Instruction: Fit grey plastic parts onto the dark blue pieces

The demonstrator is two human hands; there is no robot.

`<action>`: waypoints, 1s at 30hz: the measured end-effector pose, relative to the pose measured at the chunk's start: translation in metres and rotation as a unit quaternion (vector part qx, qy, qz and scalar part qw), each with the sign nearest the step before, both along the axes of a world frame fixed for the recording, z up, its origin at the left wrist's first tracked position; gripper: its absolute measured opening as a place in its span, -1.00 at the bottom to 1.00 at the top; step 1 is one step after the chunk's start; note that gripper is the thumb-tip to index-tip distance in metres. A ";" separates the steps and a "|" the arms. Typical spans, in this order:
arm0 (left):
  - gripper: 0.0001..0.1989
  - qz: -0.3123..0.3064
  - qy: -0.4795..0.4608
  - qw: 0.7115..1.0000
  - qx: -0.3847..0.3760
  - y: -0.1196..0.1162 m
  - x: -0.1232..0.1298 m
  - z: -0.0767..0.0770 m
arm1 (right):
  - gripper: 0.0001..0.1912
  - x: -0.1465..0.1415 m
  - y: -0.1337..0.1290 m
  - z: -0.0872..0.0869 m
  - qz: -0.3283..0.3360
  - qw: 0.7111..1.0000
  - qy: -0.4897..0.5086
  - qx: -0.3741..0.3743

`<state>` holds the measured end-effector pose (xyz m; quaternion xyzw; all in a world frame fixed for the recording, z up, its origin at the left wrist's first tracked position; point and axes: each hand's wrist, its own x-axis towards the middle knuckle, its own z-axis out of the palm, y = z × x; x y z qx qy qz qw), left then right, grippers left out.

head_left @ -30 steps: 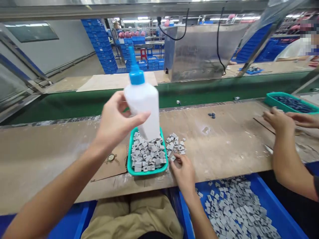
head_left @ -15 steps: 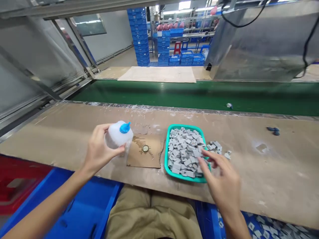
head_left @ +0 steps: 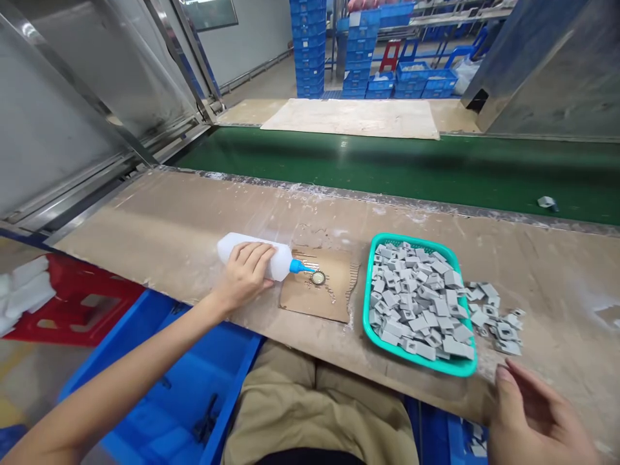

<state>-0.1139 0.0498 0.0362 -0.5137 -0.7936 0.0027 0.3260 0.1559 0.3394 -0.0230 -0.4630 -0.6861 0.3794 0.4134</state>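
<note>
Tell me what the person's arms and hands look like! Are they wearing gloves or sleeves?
No gloves and no sleeves show. The left hand and its long forearm are bare, with no watch, ring or bracelet in view. The right hand is bare too, with short, plain fingernails. Only its wrist shows at the picture's edge.

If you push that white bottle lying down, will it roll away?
Probably a little: the white bottle lies on its rounded side on the workbench. It looks like soft, light plastic, so likely squeezable. The left hand rests on it, steadying it.
</note>
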 end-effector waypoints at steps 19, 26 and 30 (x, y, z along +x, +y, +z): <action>-0.67 -0.028 0.077 0.995 -0.063 0.006 0.000 0.007 | -0.49 -0.012 -0.008 0.011 -0.040 0.999 -0.015 -0.030; -0.72 -0.040 0.095 0.992 -0.072 0.010 0.001 0.011 | -0.48 -0.011 -0.007 0.010 -0.043 0.998 0.000 -0.045; -0.72 -0.048 0.111 0.990 -0.072 0.012 0.001 0.013 | -0.49 -0.011 -0.007 0.011 -0.043 0.998 0.007 -0.044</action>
